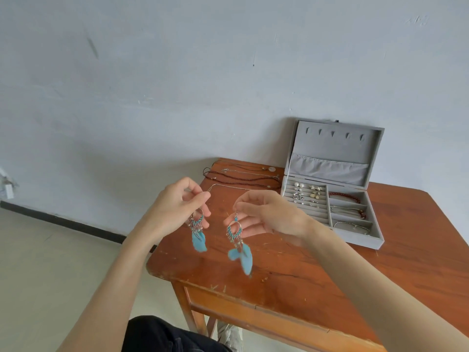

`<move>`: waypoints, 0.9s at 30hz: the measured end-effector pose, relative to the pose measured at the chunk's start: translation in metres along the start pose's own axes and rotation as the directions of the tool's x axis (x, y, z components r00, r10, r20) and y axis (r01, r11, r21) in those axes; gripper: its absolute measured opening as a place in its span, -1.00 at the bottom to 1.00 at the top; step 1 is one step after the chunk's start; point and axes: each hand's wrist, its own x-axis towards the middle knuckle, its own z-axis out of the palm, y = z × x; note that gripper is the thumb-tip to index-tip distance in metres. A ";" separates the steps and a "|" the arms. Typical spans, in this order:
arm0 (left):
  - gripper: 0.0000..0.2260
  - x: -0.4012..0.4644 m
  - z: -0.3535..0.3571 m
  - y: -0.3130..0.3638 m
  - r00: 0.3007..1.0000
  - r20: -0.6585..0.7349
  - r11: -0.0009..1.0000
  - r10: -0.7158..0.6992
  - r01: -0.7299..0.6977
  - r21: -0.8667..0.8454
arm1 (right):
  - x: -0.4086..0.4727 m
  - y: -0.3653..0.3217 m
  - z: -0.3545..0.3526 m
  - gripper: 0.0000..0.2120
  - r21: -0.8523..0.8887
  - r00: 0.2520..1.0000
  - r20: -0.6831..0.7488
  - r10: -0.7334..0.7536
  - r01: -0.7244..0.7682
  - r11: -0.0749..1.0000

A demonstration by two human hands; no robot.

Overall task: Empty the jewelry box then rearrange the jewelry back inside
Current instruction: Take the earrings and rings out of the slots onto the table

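Your left hand [177, 207] was raised above the scratched reddish-brown wooden surface [291, 270], its fingers [200, 199] curled and pinching the top of a dangling silver earring with turquoise beads and a blue feather [197, 231]. Your right hand [266, 214] hung just beside it, thumb and forefinger pinching the hook of the matching turquoise-beaded feather earring [237, 242], the other fingers spread loosely behind it. Both earrings swung free in the air, apart from each other and clear of the surface. The grey velvet-lined rectangular jewelry box [332, 189] stood open at the far right of the surface, against the pale wall [177, 72], its lid upright with a row of small hooks and a gathered pocket. In the box's left section, small pearl and silver stud earrings [307, 193] sat in the ridged rows. Its right side was split into three compartments: a dark red beaded bracelet [345, 196] lay in the far one, and thin silvery chains [349, 210] in the middle and near ones. To the left of the box, along the far edge of the surface, several thin cord and chain necklaces [243, 176] lay stretched out side by side. At the bottom of the view a dark trouser leg [162, 336] showed beside the surface's wooden leg.
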 end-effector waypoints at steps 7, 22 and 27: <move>-0.86 0.015 -0.023 -0.006 0.954 0.206 0.962 -0.217 0.174 0.208 | 0.035 0.008 0.020 -0.92 0.011 0.966 0.226 0.124 -0.130 0.991; -0.81 0.107 0.022 -0.059 0.984 0.115 0.919 -0.138 0.084 0.386 | 0.132 0.039 -0.009 -0.87 -0.475 0.958 -0.286 0.016 -0.156 0.866; -0.77 0.128 0.033 -0.071 0.995 0.003 0.907 -0.103 0.092 0.411 | 0.154 0.048 -0.024 -0.87 -0.565 0.945 -0.322 -0.053 -0.147 0.812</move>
